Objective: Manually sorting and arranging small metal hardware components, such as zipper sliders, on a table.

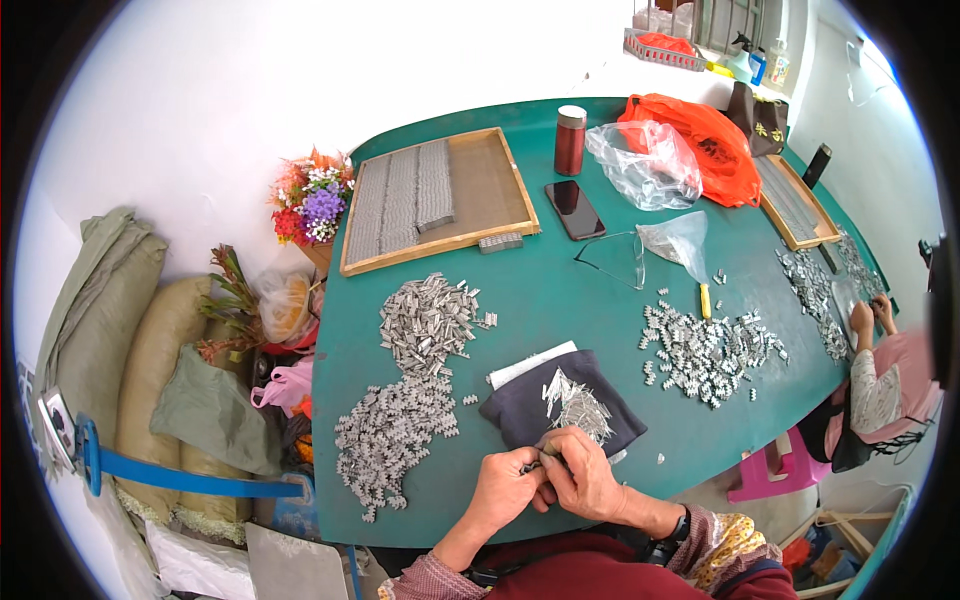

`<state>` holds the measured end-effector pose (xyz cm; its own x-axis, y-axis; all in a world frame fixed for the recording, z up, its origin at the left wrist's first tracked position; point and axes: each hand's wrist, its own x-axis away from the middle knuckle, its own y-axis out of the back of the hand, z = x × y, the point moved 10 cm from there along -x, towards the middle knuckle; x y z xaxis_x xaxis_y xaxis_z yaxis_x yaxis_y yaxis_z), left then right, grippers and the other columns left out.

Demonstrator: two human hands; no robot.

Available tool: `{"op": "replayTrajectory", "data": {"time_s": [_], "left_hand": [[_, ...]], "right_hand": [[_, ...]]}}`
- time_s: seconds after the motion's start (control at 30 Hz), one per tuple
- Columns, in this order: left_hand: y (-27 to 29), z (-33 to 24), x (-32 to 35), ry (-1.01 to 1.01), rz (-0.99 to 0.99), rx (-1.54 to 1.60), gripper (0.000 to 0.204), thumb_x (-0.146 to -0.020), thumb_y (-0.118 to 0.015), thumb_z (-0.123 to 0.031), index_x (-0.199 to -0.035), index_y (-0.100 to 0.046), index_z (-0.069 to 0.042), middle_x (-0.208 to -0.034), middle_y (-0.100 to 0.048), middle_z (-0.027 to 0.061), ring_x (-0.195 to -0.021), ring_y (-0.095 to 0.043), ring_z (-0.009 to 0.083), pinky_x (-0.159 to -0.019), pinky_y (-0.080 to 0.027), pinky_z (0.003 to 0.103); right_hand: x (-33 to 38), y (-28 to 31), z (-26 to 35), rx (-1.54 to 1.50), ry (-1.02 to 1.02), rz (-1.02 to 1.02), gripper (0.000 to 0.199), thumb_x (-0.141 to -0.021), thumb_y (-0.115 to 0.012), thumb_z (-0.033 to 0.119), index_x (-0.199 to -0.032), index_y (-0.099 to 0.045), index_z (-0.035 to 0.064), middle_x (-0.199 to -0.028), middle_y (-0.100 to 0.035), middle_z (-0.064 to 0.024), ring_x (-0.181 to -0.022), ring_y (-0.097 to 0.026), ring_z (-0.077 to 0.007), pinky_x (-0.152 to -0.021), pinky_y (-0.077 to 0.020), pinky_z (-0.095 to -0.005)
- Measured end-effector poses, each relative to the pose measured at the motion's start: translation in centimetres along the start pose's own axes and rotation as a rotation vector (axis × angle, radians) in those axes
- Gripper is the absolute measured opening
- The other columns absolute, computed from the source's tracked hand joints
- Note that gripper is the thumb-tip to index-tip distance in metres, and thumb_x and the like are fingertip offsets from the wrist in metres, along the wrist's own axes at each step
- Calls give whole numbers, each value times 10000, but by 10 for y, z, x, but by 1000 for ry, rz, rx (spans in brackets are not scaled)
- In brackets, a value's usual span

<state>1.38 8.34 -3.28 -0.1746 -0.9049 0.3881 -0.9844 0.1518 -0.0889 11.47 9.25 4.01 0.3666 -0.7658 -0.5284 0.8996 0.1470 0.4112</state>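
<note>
My left hand (pixel 503 490) and my right hand (pixel 583 474) meet at the table's near edge, fingers pinched together. What they hold is small and mostly hidden by the fingers. Just beyond them lies a folded dark cloth (pixel 517 410) bearing a heap of thin silvery pins (pixel 583 414). To the left are a pile of small grey toothed metal pieces (pixel 390 437) and, touching it farther back, a pile of small flat metal pieces (pixel 427 322). Another heap of toothed pieces (pixel 705 350) is spread to the right, with a yellow-handled tool (pixel 705 302) at its far side.
On the green table (pixel 560 310) stand a wooden tray (pixel 490 190) with rows of grey pieces, a red flask (pixel 570 140), a phone (pixel 574 210), glasses (pixel 612 262) and plastic bags (pixel 700 145). At the right, a co-worker (pixel 890 385) handles more pieces near a second tray (pixel 795 205).
</note>
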Motion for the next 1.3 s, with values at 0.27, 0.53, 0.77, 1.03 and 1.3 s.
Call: {"op": "replayTrajectory", "data": {"time_s": [0.27, 0.53, 0.77, 1.03, 1.3], "left_hand": [[-1, -3, 0, 13, 3, 18, 113, -925, -607, -35, -908, -668, 58, -665, -669, 108, -541, -657, 157, -464, -525, 266], [7, 2, 3, 35, 31, 43, 107, -917, -647, -24, -907, -659, 82, -712, -661, 107, -545, -656, 164, -449, -533, 267], [7, 2, 8, 39, 55, 78, 109, -917, -656, -35, -878, -650, 67, -708, -660, 108, -543, -656, 165, -454, -533, 264], [7, 9, 8, -10, 115, 206, 140, -943, -623, -41, -987, -647, 90, -819, -690, 142, -644, -690, 189, -545, -580, 290], [11, -2, 17, -93, 194, 237, 195, -970, -532, 7, -1146, -550, 91, -896, -681, 163, -734, -708, 236, -646, -605, 339]], "right_hand": [[-4, -2, -4, 29, -47, 118, 188, -826, -644, 3, -993, -558, 0, -979, -610, -151, -851, -601, -327, -749, -493, -422], [3, -7, 12, 285, 96, 239, 451, -711, -630, -20, -1157, -574, 20, -1073, -598, -119, -888, -593, -290, -796, -428, -408], [8, -12, 21, 372, 154, 328, 570, -700, -615, -4, -1265, -548, 10, -1121, -563, -132, -911, -569, -284, -812, -418, -407], [11, -5, 13, 235, -17, 228, 466, -762, -605, -51, -1227, -606, -9, -1065, -595, -167, -933, -591, -329, -817, -482, -424], [8, -6, 17, 175, -72, 157, 383, -838, -650, -12, -1218, -609, -13, -953, -619, -152, -844, -609, -324, -743, -508, -402]]}}
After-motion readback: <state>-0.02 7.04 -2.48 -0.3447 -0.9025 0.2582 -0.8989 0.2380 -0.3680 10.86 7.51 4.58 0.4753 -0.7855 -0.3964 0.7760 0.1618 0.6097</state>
